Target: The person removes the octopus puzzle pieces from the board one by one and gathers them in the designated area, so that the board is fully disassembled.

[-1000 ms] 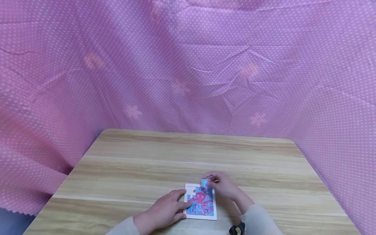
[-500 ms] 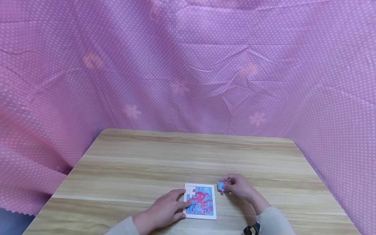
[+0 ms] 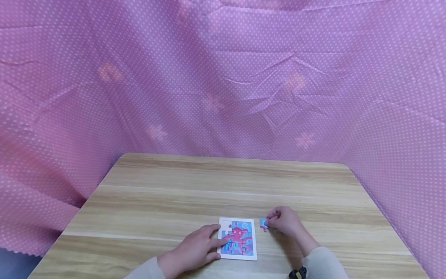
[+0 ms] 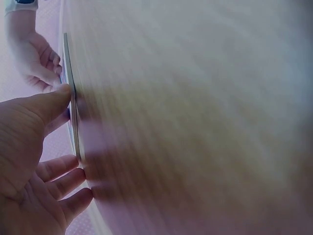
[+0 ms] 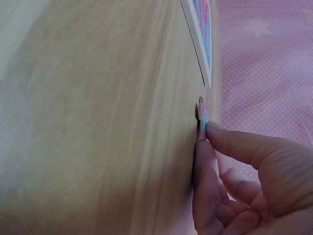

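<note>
A white-framed puzzle board (image 3: 255, 248) with a pink octopus on blue lies near the table's front; its upper-left corner shows a bare white slot. My left hand (image 3: 193, 250) rests along the board's left edge with fingers spread, one fingertip on the picture. In the left wrist view, the left hand (image 4: 29, 147) touches the board's edge (image 4: 73, 107). Right of the board, my right hand (image 3: 286, 223) pinches a blue and pink puzzle piece (image 3: 263, 223). The right wrist view shows the right hand (image 5: 254, 171) with thumb and finger on the piece (image 5: 203, 115), close to the tabletop.
The wooden table (image 3: 174, 193) extends behind and to both sides of the hands. Pink dotted cloth (image 3: 223, 97) hangs behind the table and along its left and right sides. A dark band (image 3: 297, 273) is at the right wrist.
From over the board's upper-right part, my right hand has moved right with the piece and lowered it beside the board. The left hand has stayed on the board's left edge.
</note>
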The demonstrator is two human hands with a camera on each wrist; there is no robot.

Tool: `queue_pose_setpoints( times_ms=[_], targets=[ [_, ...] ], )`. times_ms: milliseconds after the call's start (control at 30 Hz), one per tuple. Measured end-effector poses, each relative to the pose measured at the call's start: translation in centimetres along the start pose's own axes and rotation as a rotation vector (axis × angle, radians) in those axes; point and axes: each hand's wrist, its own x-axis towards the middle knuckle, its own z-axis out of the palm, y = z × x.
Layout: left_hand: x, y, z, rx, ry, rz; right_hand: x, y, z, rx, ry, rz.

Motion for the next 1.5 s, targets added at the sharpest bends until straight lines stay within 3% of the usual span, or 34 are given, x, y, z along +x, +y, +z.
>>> queue_pose_setpoints(
  times_ms=[200,367,667,900,1267,1500],
  targets=[
    [0.1,0.1,0.1,0.001,0.017,-0.003,-0.1,-0.1,-0.1,-0.003,0.013,0.01],
    [0.1,0.1,0.0,-0.027,0.028,-0.015,-0.3,-1.0,0.5,0.024,0.024,-0.057],
    [0.1,0.1,-0.2,-0.062,0.035,-0.017,-0.6,-3.5,2.9,0.064,-0.079,-0.173],
    [0.7,0.8,0.3,0.003,0.087,0.039,-0.3,-5.1,4.8,0.067,-0.119,-0.269],
    [0.9,1.6,0.6,0.082,0.144,0.076,-0.2,-6.0,6.5,0.03,-0.152,-0.292],
    [0.9,1.8,0.5,0.073,0.113,0.059,-0.6,-6.2,6.4,-0.051,-0.18,-0.301]
  ],
)
